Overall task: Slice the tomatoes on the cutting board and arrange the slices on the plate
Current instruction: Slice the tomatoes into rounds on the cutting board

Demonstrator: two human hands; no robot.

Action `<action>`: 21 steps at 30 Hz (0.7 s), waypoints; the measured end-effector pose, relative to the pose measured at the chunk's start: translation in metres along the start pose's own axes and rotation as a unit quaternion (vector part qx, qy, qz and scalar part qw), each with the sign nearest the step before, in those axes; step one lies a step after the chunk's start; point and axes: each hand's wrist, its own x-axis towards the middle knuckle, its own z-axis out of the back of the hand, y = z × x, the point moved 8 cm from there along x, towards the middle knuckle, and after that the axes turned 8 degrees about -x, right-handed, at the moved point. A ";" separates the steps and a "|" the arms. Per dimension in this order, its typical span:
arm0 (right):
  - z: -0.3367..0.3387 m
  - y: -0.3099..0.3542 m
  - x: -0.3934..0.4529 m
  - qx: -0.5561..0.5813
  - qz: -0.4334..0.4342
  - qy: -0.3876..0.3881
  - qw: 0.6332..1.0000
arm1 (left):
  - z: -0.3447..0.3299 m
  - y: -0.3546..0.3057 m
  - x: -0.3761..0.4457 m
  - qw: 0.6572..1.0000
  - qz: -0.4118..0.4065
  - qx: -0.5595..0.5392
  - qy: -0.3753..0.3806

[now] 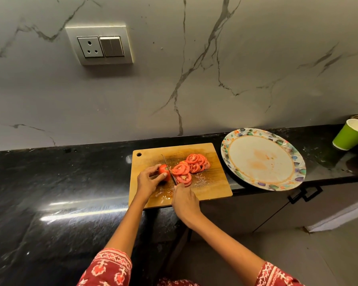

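A wooden cutting board (pixel 213 188) lies on the black counter, its near edge overhanging. My left hand (pixel 148 181) grips the remaining piece of tomato (pixel 163 171) at the board's left. My right hand (pixel 184 200) holds the knife (pixel 168 168) by its handle, the blade standing against the cut face of the tomato. Several red tomato slices (pixel 191 165) lie overlapped to the right of the blade. A round plate (pixel 262 159) with a floral rim sits right of the board, holding only reddish stains.
A green paper cup (pixel 350 134) stands at the far right behind the plate. The marble wall with a socket and switch panel (pixel 100 45) rises behind the counter. The counter edge drops to a cabinet with a black handle (pixel 305 195) at the right.
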 end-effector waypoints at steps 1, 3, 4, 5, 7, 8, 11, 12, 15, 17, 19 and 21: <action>0.000 0.000 -0.001 -0.004 0.001 -0.003 1.000 | 0.000 0.001 0.000 1.000 0.000 0.001 -0.001; 0.000 0.001 -0.002 -0.013 0.002 -0.006 1.000 | 0.000 0.001 0.000 1.000 0.000 0.002 -0.003; -0.002 0.001 -0.002 -0.017 0.002 -0.005 1.000 | 0.000 0.000 0.000 1.000 -0.001 0.002 -0.003; -0.002 0.002 -0.001 -0.020 0.001 -0.003 1.000 | 0.001 0.000 0.000 1.000 -0.001 0.002 -0.003; -0.003 0.004 0.000 -0.023 0.001 0.000 1.000 | 0.001 0.000 0.000 1.000 -0.001 0.001 -0.002; -0.003 0.005 0.002 -0.022 0.000 0.001 1.000 | 0.001 0.000 0.000 1.000 -0.001 0.001 -0.004; -0.004 0.008 0.005 -0.019 0.001 0.006 1.000 | 0.003 0.000 0.001 1.000 -0.004 0.004 -0.011; -0.004 0.008 0.006 -0.017 0.002 0.009 1.000 | 0.003 0.000 0.001 1.000 -0.004 0.008 -0.009; 0.001 0.008 0.018 0.013 -0.010 0.022 1.000 | -0.002 -0.003 0.000 0.999 -0.026 0.027 0.009; 0.004 0.009 0.028 0.031 -0.018 0.033 0.999 | -0.003 -0.007 -0.001 0.999 -0.032 0.036 0.004; 0.004 0.009 0.031 0.039 -0.011 0.039 0.998 | -0.003 -0.008 0.001 0.999 -0.027 0.033 0.002; 0.001 0.005 0.025 0.038 -0.003 0.039 0.999 | -0.004 -0.010 0.001 0.999 -0.028 0.030 0.009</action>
